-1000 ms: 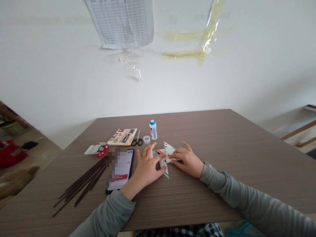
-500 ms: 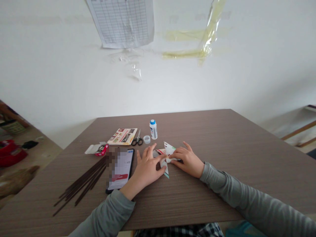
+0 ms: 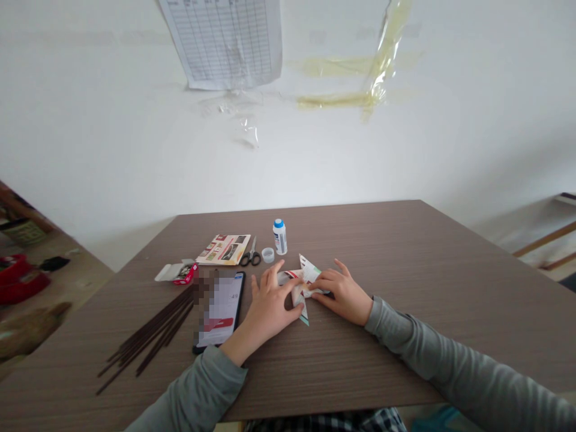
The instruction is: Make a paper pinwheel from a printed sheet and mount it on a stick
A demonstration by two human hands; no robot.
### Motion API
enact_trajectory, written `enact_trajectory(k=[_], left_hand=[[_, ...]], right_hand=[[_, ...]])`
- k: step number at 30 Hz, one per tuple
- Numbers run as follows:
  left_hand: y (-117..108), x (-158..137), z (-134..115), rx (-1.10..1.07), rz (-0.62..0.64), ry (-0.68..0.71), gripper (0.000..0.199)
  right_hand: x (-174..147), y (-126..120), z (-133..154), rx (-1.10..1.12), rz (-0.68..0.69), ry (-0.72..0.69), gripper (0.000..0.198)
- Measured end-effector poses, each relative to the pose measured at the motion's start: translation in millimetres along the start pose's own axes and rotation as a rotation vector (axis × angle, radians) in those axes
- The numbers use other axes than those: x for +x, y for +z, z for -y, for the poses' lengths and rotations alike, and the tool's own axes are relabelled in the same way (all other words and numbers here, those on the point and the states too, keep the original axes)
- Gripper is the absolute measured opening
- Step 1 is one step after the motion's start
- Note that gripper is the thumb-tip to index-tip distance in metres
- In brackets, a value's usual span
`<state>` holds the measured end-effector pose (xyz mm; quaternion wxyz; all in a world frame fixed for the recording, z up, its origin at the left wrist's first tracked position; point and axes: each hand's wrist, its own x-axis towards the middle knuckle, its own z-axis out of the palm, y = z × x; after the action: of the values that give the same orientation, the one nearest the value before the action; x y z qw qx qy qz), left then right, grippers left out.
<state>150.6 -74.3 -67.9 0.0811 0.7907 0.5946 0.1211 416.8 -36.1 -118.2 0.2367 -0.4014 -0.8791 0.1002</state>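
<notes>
Between my hands on the table lies a paper pinwheel (image 3: pixel 308 269), made of white printed paper with red and green marks and pointed blades. My left hand (image 3: pixel 268 307) pinches its left side near the middle with thumb and index finger, the other fingers raised. On the right side, my right hand (image 3: pixel 342 294) has its thumb and fingertips closed on a blade close to the centre. The fingers partly cover the pinwheel's centre. Just left of my left hand lies a phone (image 3: pixel 224 306) with its screen lit.
Thin dark brown sticks (image 3: pixel 150 333) lie beside the phone. Behind them are an open red-and-white box (image 3: pixel 183 273), a printed leaflet (image 3: pixel 224 249), scissors (image 3: pixel 251 255), a small clear cap (image 3: pixel 267 255) and an upright white bottle with a blue cap (image 3: pixel 279 237). A wall (image 3: pixel 315 162) borders the table.
The pinwheel's upper blade stands slightly higher and shows more of its face. Both hands keep nearly the same place and grip.
</notes>
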Motion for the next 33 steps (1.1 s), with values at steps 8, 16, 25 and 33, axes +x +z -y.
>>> enact_trajectory(k=[8, 16, 25, 33], left_hand=[[-3.9, -1.5, -5.1, -0.019, 0.000, -0.002, 0.060], [-0.2, -2.5, -3.0, 0.010, -0.027, 0.006, 0.045], [-5.2, -5.3, -6.0, 0.055, 0.050, 0.026, 0.041], [-4.9, -4.7, -4.6, 0.036, 0.019, 0.029, 0.040]], right_hand=[[0.9, -1.8, 1.3, 0.019, 0.032, 0.019, 0.027], [0.0, -1.9, 1.9, 0.033, 0.012, -0.007, 0.027], [-0.5, 0.9, -2.5, 0.008, 0.010, -0.017, 0.026], [-0.6, 0.1, -2.4, 0.011, 0.005, -0.014, 0.026]])
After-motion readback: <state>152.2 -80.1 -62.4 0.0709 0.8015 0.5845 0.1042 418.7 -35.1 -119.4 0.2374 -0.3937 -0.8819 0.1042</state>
